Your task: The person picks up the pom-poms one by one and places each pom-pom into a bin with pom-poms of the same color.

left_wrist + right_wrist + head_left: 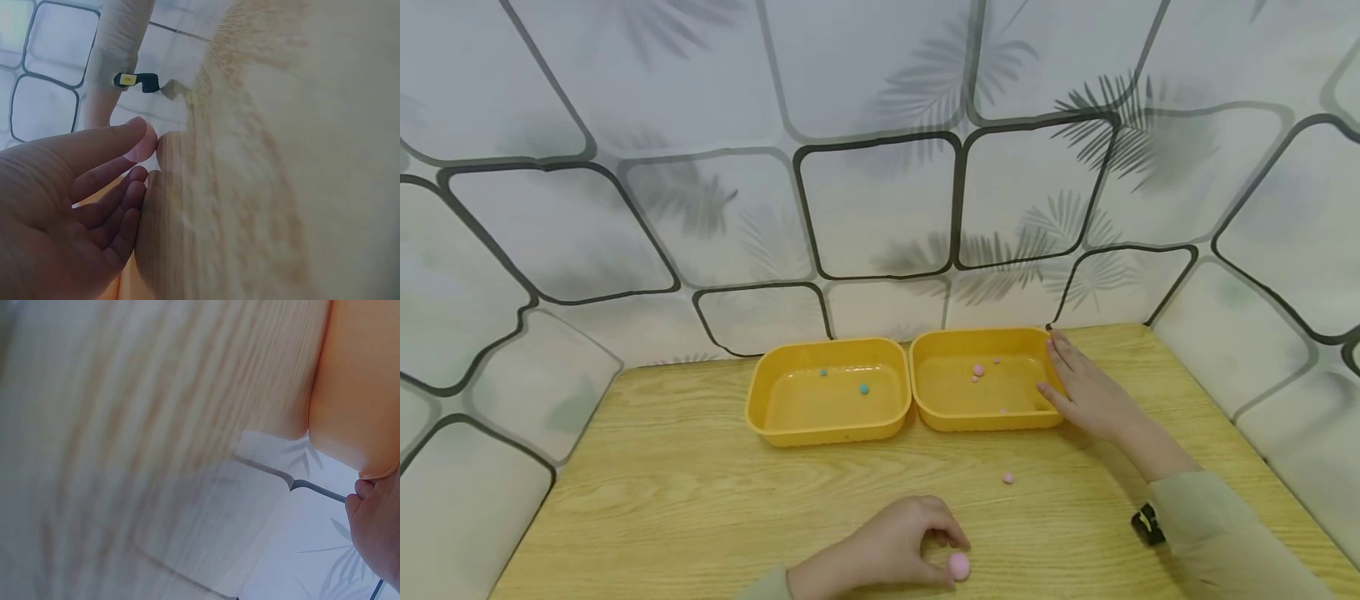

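Observation:
Low over the front of the table, my left hand (898, 542) pinches a pink ball (958, 567) between thumb and finger. In the left wrist view that pink ball (145, 145) shows behind the thumb tip, close to the wooden surface. My right hand (1093, 396) rests at the right end of the right yellow tray (992, 422), its fingers extended along the rim and its thumb over the inside. Several small pink balls, one of them (978, 370) larger, lie in that tray. The right wrist view catches only part of the right hand (378, 528) at the tray's rim.
The left yellow tray (827, 436) stands beside the right one and holds small teal balls, one (863, 389) near its middle. A loose pink ball (1008, 478) lies on the wooden table (647, 500) in front of the right tray. Patterned fabric walls (880, 208) close off the back and sides.

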Available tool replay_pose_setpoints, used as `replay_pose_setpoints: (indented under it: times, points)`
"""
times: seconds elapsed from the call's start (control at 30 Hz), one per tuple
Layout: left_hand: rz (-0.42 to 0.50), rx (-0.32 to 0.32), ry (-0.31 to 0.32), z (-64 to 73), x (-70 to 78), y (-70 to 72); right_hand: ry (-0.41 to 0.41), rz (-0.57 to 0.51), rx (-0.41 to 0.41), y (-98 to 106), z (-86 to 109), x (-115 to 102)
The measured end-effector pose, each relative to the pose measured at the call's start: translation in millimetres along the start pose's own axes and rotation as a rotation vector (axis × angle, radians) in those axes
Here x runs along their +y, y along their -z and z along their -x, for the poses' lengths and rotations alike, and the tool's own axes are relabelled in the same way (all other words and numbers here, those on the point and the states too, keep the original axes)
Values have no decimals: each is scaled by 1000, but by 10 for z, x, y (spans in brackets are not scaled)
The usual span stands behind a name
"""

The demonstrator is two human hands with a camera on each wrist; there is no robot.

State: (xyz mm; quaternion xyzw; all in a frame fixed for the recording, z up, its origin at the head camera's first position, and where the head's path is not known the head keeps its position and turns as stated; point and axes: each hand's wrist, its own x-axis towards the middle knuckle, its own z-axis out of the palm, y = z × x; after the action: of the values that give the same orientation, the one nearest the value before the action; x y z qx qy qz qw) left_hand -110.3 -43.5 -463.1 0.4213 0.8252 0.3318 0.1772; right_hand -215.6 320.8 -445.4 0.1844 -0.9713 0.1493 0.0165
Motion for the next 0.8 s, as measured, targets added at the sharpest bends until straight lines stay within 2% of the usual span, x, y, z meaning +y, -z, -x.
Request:
replay_pose_setpoints:
  times: [0.2, 0.37, 0.53, 0.8]
  points:
    - [-22, -6, -25, 8, 16, 5, 1, 4, -2, -5, 1, 2]
    - [-24, -5, -19, 0, 19, 4, -6, 4, -9, 3, 5, -8]
    - [-4, 0, 13, -14, 24, 9, -4, -1, -5, 15, 4, -20]
    - [64, 45, 26, -22, 22, 19, -6, 2, -9, 19, 3, -28]
